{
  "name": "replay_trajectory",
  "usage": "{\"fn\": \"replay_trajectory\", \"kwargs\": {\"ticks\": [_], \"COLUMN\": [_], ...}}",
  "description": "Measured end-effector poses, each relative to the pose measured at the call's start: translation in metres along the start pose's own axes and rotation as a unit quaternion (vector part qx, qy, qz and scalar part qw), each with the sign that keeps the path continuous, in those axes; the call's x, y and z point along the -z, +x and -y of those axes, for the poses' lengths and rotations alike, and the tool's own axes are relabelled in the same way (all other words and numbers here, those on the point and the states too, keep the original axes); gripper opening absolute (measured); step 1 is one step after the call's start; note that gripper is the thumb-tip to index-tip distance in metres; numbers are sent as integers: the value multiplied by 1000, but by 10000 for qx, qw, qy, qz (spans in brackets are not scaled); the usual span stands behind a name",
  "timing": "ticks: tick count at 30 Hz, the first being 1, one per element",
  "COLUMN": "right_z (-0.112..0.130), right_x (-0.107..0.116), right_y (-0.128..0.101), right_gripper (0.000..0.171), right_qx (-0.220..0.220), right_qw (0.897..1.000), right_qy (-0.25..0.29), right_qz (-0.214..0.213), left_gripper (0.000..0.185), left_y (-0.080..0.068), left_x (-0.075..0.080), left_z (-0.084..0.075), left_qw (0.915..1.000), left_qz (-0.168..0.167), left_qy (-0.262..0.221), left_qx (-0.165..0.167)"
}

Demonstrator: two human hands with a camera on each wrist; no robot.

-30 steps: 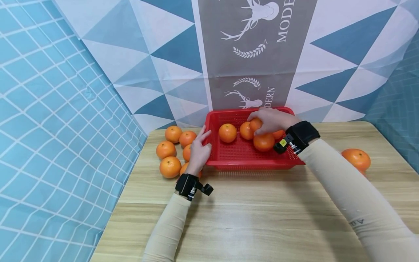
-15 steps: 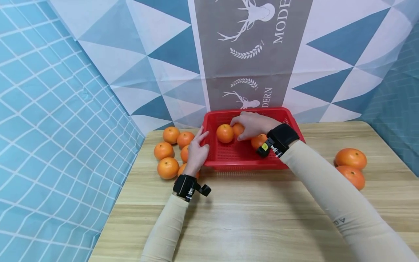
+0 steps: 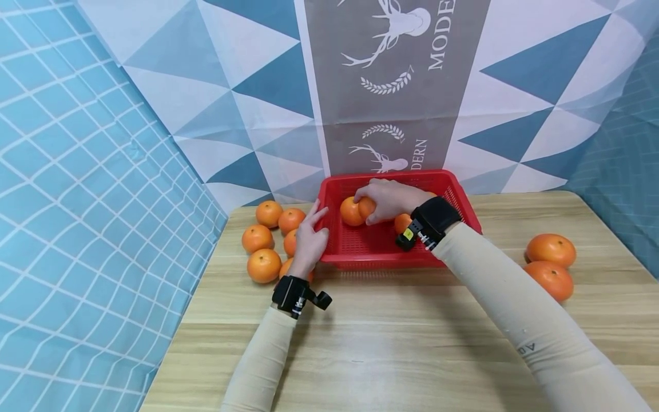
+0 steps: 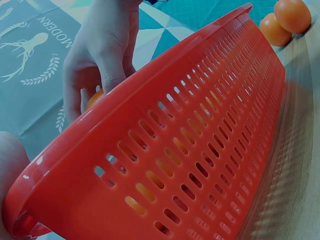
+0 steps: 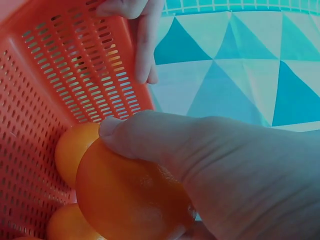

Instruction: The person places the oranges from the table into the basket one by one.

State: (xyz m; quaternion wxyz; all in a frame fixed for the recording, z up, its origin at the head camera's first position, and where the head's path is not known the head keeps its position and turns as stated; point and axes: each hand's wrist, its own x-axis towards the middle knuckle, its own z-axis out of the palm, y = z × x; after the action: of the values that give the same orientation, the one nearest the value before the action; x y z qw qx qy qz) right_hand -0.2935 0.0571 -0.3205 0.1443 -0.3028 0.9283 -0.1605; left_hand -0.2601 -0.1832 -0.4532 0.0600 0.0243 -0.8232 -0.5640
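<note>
My right hand (image 3: 388,197) grips an orange (image 3: 366,207) inside the red plastic basket (image 3: 386,263). The thumb lies over the top of this held orange (image 5: 130,190) in the right wrist view. Right beside it, at the basket's left, sits another orange (image 3: 350,212). A further orange (image 3: 402,223) shows partly under my right wrist, with more behind the arm. My left hand (image 3: 310,243) holds the basket's left rim, thumb on the inner side and fingers outside. From the left wrist view, the slotted basket wall (image 4: 75,185) hides most of the fruit within.
Several oranges (image 3: 264,265) lie on the wooden table (image 3: 360,343) left of the basket, some partly behind my left hand. Two oranges (image 3: 551,250) stand at the table's right side. A patterned cloth wall (image 3: 278,86) rises right behind the basket.
My right hand has moved left across the basket with the orange in its grip, up to the leftmost orange. The left hand stays at the rim. The head view has shifted slightly.
</note>
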Motion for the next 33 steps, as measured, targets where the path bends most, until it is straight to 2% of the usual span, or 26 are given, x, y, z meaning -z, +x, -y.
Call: {"fn": "replay_trajectory", "kwargs": {"ticks": [1, 3, 5, 8, 10, 12, 15, 18, 22, 28, 33], "right_z": [0, -2, -3, -4, -5, -7, -9, -11, -13, -15, -14], "right_x": [0, -1, -2, -4, -6, -8, -12, -17, -23, -29, -32], "right_y": [0, -1, 0, 0, 1, 2, 5, 9, 13, 16, 19], "right_gripper": [64, 65, 66, 69, 70, 70, 67, 64, 63, 63, 62], "right_qx": [-7, -22, -18, -40, -72, -100, -52, -3, -139, -171, 4], "right_qw": [10000, 10000, 10000, 10000, 9999, 9999, 9998, 9998, 9996, 9995, 9995], "right_qy": [6, 7, -19, -43, -34, -23, -9, 5, 12, 20, -176], "right_qz": [17, 44, 62, 75, 100, 129, 173, 205, 231, 246, 244], "left_gripper": [65, 65, 65, 64, 65, 65, 65, 64, 64, 64, 65], "left_y": [0, -7, -7, -13, -7, -9, -6, -11, -10, -19, -10], "left_x": [0, 2, 2, 3, 1, 1, 0, 2, 1, 3, 3], "left_z": [1, -10, -11, -20, -11, -14, -9, -16, -15, -27, -15], "left_qw": [10000, 10000, 9999, 9998, 9999, 9999, 9999, 10000, 9999, 9998, 9999], "left_qz": [-1, 62, 77, 132, 79, 98, 61, 83, 46, 136, 29], "left_qy": [33, 31, 37, 16, 68, 95, 79, 8, 70, 55, 52], "left_qx": [-11, 23, 68, 111, 23, 1, -7, 53, 80, 111, 107]}}
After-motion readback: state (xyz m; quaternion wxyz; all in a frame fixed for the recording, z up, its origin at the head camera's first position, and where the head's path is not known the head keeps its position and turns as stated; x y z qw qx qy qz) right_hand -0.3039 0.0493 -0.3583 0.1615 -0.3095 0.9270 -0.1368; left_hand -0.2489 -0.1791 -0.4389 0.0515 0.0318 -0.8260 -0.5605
